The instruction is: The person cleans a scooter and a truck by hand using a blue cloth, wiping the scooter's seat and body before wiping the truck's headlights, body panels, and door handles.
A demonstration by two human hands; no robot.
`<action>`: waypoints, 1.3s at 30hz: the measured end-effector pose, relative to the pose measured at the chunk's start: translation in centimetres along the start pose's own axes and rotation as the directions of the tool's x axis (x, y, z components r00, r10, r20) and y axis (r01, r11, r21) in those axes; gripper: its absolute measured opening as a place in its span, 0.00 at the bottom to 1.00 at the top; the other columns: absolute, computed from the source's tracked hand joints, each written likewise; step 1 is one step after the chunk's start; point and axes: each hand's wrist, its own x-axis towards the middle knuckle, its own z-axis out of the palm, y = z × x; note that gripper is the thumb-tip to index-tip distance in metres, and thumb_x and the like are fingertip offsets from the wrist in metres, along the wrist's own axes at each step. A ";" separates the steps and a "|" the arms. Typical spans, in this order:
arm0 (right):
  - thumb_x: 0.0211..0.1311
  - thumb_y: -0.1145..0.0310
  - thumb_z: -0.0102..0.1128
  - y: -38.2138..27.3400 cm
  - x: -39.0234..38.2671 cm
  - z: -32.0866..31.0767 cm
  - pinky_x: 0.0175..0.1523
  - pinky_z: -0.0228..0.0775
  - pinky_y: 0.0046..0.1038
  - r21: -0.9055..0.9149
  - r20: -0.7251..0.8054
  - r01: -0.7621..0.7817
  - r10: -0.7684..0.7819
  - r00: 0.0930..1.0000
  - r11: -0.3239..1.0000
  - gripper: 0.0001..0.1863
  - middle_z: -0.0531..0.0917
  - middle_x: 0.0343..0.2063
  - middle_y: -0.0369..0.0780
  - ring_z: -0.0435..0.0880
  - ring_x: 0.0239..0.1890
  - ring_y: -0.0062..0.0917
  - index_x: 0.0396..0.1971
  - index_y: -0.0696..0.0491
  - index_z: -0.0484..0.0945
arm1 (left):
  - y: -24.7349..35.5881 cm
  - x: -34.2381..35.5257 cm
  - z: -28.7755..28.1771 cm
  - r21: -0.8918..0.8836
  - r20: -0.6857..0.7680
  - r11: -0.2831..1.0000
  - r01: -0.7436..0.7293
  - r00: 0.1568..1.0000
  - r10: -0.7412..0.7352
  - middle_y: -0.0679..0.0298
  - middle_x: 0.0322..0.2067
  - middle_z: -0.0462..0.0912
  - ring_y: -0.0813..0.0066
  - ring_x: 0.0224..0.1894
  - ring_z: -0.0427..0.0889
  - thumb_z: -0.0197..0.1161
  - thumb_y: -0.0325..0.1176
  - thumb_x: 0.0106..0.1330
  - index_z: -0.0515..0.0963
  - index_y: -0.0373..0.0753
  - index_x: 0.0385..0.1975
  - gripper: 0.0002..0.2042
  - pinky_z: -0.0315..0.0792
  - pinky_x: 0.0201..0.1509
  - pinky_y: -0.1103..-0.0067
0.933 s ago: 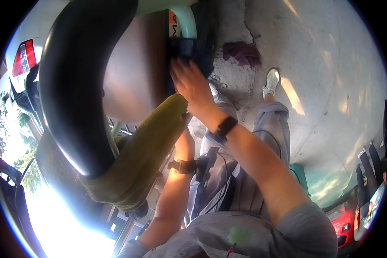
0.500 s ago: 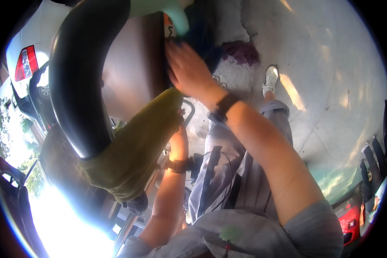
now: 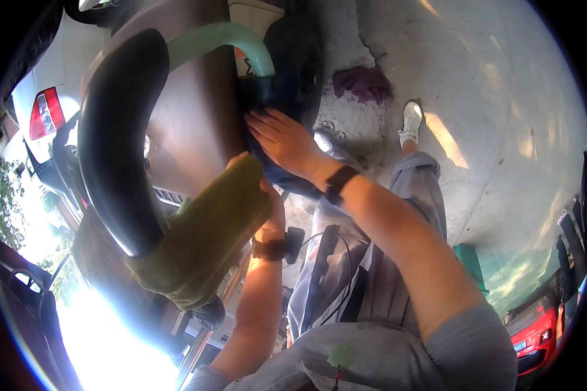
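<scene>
An olive-green cloth (image 3: 205, 238) is wrapped around the near end of a thick, black, curved tube (image 3: 111, 143). My left hand (image 3: 270, 212) is closed on the cloth's right end, with most of its fingers hidden by the fabric. My right hand (image 3: 284, 143) lies flat, fingers stretched out, against a dark, rounded object (image 3: 292, 72) whose kind I cannot make out. Into that dark object runs a pale green bent tube (image 3: 241, 36), which meets the black tube at its far end.
A purple cloth (image 3: 362, 85) lies on the concrete floor (image 3: 502, 130) ahead. A white car with a red tail light (image 3: 46, 112) stands at far left. At lower right are a red car (image 3: 535, 342) and a green box-like thing (image 3: 471, 267).
My right hand has drawn back toward me along the dark object. More of the pale green tube has come into view. My left hand keeps its hold on the olive-green cloth.
</scene>
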 end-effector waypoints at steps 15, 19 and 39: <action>0.67 0.52 0.52 8.0 0.7 0.1 0.60 0.63 0.37 0.686 0.534 -0.728 0.675 0.510 0.007 0.28 0.72 0.54 0.57 0.71 0.59 0.48 0.55 0.61 0.67 | -0.8 4.9 7.3 0.018 0.185 0.964 -0.264 0.949 0.256 0.45 0.63 0.64 0.47 0.64 0.66 0.45 0.28 0.69 0.67 0.32 0.61 0.20 0.61 0.66 0.65; 0.71 0.51 0.45 2.0 -4.0 -0.7 0.66 0.56 0.35 0.720 0.413 -0.684 0.717 0.561 0.120 0.30 0.72 0.54 0.57 0.69 0.61 0.45 0.60 0.61 0.64 | -1.1 5.6 6.8 0.036 0.162 0.962 -0.269 0.952 0.260 0.45 0.63 0.64 0.47 0.64 0.65 0.42 0.32 0.70 0.68 0.31 0.60 0.21 0.60 0.66 0.64; 0.67 0.68 0.54 8.1 -1.8 3.8 0.65 0.60 0.32 0.773 0.136 -0.561 0.787 0.602 0.296 0.16 0.66 0.60 0.51 0.68 0.62 0.43 0.50 0.62 0.72 | -0.6 5.0 6.7 0.097 0.204 0.961 -0.261 0.950 0.237 0.40 0.63 0.63 0.42 0.65 0.63 0.36 0.43 0.72 0.65 0.25 0.60 0.27 0.57 0.68 0.60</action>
